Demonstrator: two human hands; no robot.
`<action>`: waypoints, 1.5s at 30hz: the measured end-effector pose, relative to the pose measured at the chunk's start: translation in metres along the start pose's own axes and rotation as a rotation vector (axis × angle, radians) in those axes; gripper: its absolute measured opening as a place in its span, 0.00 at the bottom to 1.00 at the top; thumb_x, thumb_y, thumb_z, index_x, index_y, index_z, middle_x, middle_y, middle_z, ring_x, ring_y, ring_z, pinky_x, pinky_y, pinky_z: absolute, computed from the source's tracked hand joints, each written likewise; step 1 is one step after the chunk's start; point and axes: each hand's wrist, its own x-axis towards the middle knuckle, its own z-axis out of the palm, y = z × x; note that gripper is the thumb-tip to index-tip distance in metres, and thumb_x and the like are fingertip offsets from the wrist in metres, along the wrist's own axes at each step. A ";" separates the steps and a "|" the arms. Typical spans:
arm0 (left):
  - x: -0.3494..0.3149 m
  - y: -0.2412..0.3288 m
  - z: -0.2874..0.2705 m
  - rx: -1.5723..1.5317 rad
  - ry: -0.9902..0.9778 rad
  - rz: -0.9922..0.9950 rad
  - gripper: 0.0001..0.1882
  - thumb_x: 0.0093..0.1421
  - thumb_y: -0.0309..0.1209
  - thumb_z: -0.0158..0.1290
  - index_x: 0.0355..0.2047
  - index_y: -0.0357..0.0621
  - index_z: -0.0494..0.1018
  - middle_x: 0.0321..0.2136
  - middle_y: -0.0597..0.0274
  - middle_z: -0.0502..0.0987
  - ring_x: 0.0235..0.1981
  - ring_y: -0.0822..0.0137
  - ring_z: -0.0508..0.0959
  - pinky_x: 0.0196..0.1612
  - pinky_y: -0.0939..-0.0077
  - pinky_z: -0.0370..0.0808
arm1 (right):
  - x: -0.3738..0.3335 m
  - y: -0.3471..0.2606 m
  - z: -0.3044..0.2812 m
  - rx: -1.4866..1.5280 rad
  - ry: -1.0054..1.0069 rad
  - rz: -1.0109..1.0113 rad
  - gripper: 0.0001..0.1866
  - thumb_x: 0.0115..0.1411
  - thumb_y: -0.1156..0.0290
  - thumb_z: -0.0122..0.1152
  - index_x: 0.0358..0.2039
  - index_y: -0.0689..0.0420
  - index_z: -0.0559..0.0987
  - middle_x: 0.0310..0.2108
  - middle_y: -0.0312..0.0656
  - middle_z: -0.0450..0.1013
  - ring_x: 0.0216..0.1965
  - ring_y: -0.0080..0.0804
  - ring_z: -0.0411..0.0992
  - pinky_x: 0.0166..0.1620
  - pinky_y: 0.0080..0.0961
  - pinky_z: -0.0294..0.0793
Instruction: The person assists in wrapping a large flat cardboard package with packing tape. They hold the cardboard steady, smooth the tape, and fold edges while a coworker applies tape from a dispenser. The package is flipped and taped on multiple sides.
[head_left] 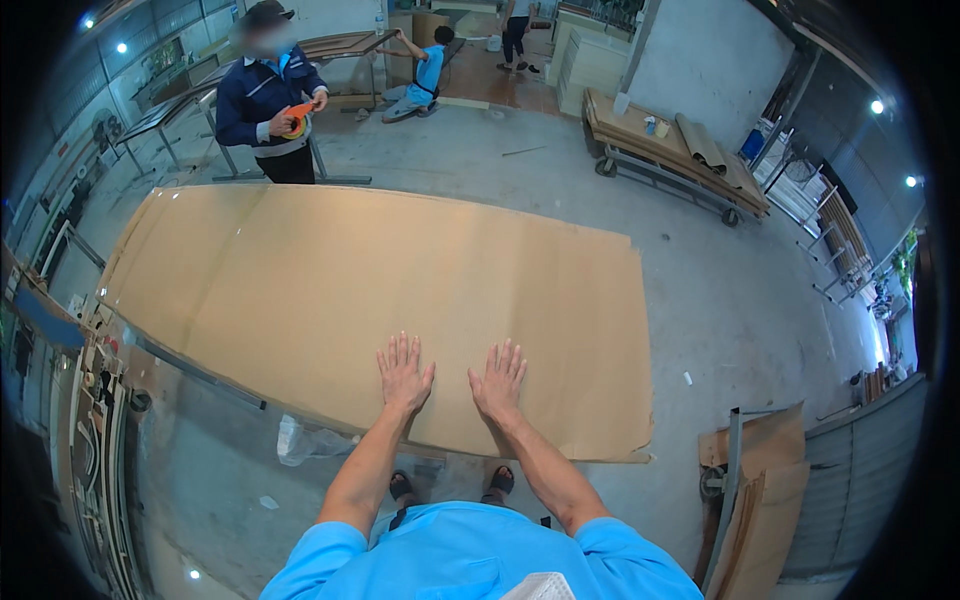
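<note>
A large brown cardboard sheet [330,270] spreads out before me at table height, its right edge slightly torn. Near its front edge my left hand [404,378] lies flat on it, fingers stretched out and apart. My right hand [498,382] rests likewise a short way to the right, palm down. Neither hand holds anything. Across the sheet, at the far left, a person in a dark jacket [250,105] holds an orange tape dispenser [298,120].
A wheeled cart [660,150] with stacked boards stands at the far right. Folded cardboard [765,510] leans at the near right. Clear plastic film [305,440] lies under the sheet's front edge. Farther back, a person in blue [428,75] crouches by a frame.
</note>
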 end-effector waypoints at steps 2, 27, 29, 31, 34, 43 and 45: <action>0.000 0.000 0.000 0.009 -0.003 -0.001 0.39 0.66 0.54 0.44 0.71 0.49 0.55 0.73 0.51 0.49 0.74 0.49 0.46 0.72 0.40 0.38 | 0.000 -0.001 -0.001 0.011 -0.011 0.006 0.43 0.67 0.46 0.49 0.70 0.66 0.54 0.73 0.65 0.38 0.74 0.66 0.33 0.71 0.64 0.32; 0.003 -0.004 0.006 -0.008 -0.037 0.001 0.39 0.67 0.55 0.43 0.72 0.48 0.54 0.73 0.50 0.48 0.74 0.48 0.44 0.72 0.39 0.36 | 0.001 -0.006 -0.008 -0.010 -0.035 0.015 0.42 0.68 0.47 0.48 0.70 0.67 0.53 0.72 0.66 0.40 0.74 0.66 0.33 0.71 0.62 0.33; 0.005 -0.007 0.004 -0.011 -0.076 0.004 0.40 0.67 0.55 0.43 0.72 0.48 0.52 0.73 0.50 0.46 0.74 0.48 0.43 0.72 0.40 0.36 | 0.001 -0.006 -0.009 -0.024 -0.027 0.009 0.42 0.68 0.47 0.47 0.70 0.67 0.53 0.72 0.65 0.40 0.74 0.66 0.34 0.71 0.62 0.34; 0.005 -0.013 0.000 -0.021 -0.137 0.017 0.41 0.67 0.56 0.43 0.73 0.49 0.48 0.74 0.50 0.43 0.75 0.48 0.41 0.72 0.41 0.35 | 0.001 -0.006 -0.009 -0.044 -0.016 0.000 0.42 0.68 0.47 0.46 0.71 0.66 0.53 0.73 0.64 0.41 0.73 0.66 0.36 0.71 0.62 0.34; -0.012 -0.030 -0.016 -0.061 -0.245 0.036 0.44 0.66 0.59 0.45 0.73 0.49 0.47 0.74 0.50 0.42 0.75 0.48 0.38 0.72 0.39 0.34 | 0.002 -0.005 -0.010 -0.033 -0.038 0.012 0.42 0.68 0.47 0.48 0.70 0.67 0.54 0.72 0.66 0.40 0.73 0.67 0.34 0.70 0.64 0.34; -0.085 -0.047 -0.046 -0.059 -0.197 0.036 0.52 0.60 0.63 0.50 0.73 0.44 0.46 0.74 0.49 0.40 0.75 0.45 0.38 0.69 0.30 0.32 | 0.000 -0.005 -0.005 -0.022 -0.015 0.008 0.42 0.68 0.48 0.49 0.70 0.66 0.54 0.72 0.65 0.40 0.73 0.66 0.35 0.71 0.62 0.34; -0.079 -0.041 -0.045 -0.052 -0.240 -0.035 0.52 0.60 0.63 0.50 0.73 0.44 0.46 0.74 0.49 0.40 0.75 0.46 0.38 0.69 0.29 0.33 | 0.000 -0.005 -0.006 -0.010 -0.051 0.012 0.42 0.68 0.48 0.48 0.70 0.66 0.53 0.73 0.65 0.40 0.74 0.66 0.34 0.71 0.62 0.34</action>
